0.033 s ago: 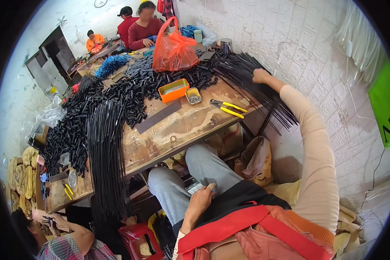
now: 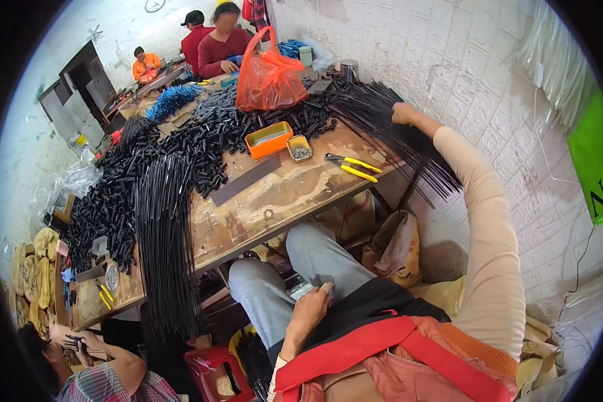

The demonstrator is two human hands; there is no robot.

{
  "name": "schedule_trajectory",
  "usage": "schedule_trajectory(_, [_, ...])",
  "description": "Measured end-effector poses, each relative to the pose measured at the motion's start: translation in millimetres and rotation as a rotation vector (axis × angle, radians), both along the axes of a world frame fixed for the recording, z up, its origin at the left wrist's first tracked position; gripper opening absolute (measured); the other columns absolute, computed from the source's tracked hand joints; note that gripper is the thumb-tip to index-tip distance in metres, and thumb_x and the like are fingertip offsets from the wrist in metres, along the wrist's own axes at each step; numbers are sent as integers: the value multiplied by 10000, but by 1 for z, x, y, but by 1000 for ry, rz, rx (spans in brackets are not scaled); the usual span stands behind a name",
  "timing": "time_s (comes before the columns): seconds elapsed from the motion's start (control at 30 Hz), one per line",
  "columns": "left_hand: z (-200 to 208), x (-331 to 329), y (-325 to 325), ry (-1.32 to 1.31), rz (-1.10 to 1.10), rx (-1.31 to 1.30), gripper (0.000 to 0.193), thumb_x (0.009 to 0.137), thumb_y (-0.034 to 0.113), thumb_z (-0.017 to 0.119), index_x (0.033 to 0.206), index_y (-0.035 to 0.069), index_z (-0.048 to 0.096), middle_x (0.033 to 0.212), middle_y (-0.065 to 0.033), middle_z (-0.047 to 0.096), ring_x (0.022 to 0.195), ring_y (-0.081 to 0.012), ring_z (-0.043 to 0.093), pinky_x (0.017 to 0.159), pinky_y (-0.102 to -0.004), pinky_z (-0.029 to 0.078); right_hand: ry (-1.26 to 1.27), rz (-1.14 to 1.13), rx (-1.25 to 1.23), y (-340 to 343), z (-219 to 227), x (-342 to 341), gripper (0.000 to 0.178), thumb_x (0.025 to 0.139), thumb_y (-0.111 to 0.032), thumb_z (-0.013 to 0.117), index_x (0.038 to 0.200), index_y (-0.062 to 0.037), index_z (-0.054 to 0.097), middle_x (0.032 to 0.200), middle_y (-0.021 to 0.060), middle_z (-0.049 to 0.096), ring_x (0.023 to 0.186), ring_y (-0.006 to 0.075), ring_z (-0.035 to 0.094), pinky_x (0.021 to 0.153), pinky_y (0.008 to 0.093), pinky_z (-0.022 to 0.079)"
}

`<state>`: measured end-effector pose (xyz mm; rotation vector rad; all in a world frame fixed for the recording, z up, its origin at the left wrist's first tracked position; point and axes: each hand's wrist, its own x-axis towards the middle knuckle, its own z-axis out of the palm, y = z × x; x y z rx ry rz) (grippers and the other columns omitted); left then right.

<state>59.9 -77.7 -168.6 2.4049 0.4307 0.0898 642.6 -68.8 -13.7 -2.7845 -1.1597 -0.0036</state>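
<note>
On the right side of the workbench (image 2: 248, 234), thin black rods (image 2: 368, 100) lie in a long loose heap. My right hand (image 2: 403, 114) reaches out to it with its fingers closed on rods in the heap; how many it grips is hidden. Over my lap, my left hand (image 2: 311, 308) is closed beside a small silvery-grey item (image 2: 300, 291) resting on my thigh. What lies inside its fingers cannot be made out. Yellow-handled pliers (image 2: 355, 167) lie on the bench near the right hand, jaws to the left.
An orange tray (image 2: 269, 143) and a small tub of metal bits (image 2: 299, 147) stand mid-bench. Behind is an orange-red plastic bag (image 2: 268, 80). Black tubular parts (image 2: 181, 144) pile leftward; a second rod bundle (image 2: 164, 234) hangs over the edge. Co-workers sit beyond and at lower left.
My right hand has shifted very slightly, upward in the picture, at the rod heap. My left hand stays where it was.
</note>
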Motion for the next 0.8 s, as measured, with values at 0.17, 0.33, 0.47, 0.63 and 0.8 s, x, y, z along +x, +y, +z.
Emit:
schedule_trajectory(0.17, [-6,-5,6,-16,1,-16,292,898,143,565,1180,70,543,950,-223,636,896,-423,614,748,-483,489,324,33,128,-11,59,9,241,886,-166,551,733,11,608,550,74,575,468,188,587,406,320,480])
schedule_trajectory(0.33, [-11,-7,7,-38,0,-31,297,898,150,568,1184,72,543,952,-230,635,899,-421,615,756,-487,486,321,-38,-83,-30,60,8,327,916,-248,533,710,-9,618,549,63,575,435,177,548,393,321,456])
schedule_trajectory(0.47, [-10,-3,3,-29,-4,-44,316,894,151,575,1197,67,538,948,-230,636,904,-421,613,760,-488,484,253,21,86,-32,28,8,313,901,-238,532,738,3,648,612,113,628,460,230,586,422,363,484])
schedule_trajectory(0.63, [-5,6,-5,17,-4,-21,327,894,155,580,1203,56,533,945,-229,638,921,-418,612,767,-492,481,105,76,160,-23,-39,-21,260,846,-177,578,916,73,567,895,270,660,830,421,660,732,510,528])
schedule_trajectory(0.8, [-5,8,-11,67,12,-25,323,897,169,583,1190,41,534,955,-225,643,917,-416,614,766,-493,484,-267,40,33,-21,-24,-23,226,859,-131,468,944,37,592,986,285,649,936,448,637,793,528,516])
